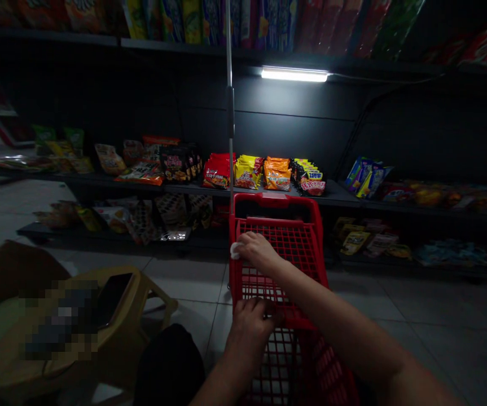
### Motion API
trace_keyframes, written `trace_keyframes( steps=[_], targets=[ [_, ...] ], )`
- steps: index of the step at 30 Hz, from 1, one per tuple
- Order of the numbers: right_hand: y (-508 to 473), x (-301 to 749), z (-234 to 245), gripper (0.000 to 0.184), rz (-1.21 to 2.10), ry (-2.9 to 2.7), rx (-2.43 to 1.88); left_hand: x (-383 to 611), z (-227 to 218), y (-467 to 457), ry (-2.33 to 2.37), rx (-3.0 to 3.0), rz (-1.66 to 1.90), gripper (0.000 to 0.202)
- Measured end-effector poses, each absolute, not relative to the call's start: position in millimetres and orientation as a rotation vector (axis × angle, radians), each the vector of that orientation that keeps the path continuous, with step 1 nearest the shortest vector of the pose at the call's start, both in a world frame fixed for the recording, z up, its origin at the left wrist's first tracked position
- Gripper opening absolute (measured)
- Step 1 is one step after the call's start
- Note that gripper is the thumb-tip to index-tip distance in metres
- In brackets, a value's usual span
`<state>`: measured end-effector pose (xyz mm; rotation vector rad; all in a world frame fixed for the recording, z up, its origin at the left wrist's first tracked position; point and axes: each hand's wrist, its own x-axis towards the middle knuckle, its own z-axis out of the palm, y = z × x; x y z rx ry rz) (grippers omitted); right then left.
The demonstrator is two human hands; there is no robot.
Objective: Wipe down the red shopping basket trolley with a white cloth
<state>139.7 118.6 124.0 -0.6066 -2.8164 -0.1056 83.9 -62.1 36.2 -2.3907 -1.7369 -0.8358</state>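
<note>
A red plastic shopping cart (319,254) with mesh panels stands in front of me. My right hand (258,252) reaches across it to the upper left rim. Its fingers are closed on a small white wipe (235,251), which touches that rim. Nearer to me, my left hand (251,316) lies at the cart's left side, fingers curled over the red frame. The tips of its fingers are partly hidden in the dark mesh area.
A dark shelf (268,194) ahead holds snack packets (249,172) under a lit tube lamp (294,74). A thin metal pole (231,113) rises by the cart. At left, a yellowish stool (131,299) bears a phone (114,296) and a blurred-out item. My dark-clad knee (169,363) is beside it.
</note>
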Motion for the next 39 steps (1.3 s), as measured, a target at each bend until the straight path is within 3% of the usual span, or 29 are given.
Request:
trace_keyframes(
  steps=[4, 8, 17, 22, 26, 29, 39],
  targets=[
    [161, 112, 133, 0.024, -0.218, -2.656, -1.028, 84, 44, -62, -1.711, -2.398, -0.828, 0.035],
    [165, 102, 135, 0.026, -0.236, -2.626, -1.108, 84, 43, -59, -1.723, -2.384, -0.828, 0.033],
    [75, 166, 113, 0.014, -0.142, -2.948, -0.486, 86, 35, -55, -1.754, -2.383, -0.862, 0.018],
    [58, 185, 115, 0.011, -0.063, -2.986, -0.379, 90, 32, -53, -1.718, -2.312, -0.875, 0.024],
    [70, 186, 112, 0.027, -0.137, -2.854, -0.537, 86, 38, -52, -1.717, -2.356, -0.826, 0.035],
    [90, 197, 106, 0.035, -0.159, -2.739, -0.688, 84, 43, -51, -1.718, -2.401, -0.837, 0.031],
    [169, 302, 108, 0.028, -0.348, -2.255, -1.584, 87, 43, -46, -1.671, -2.467, -0.961, 0.019]
  ],
)
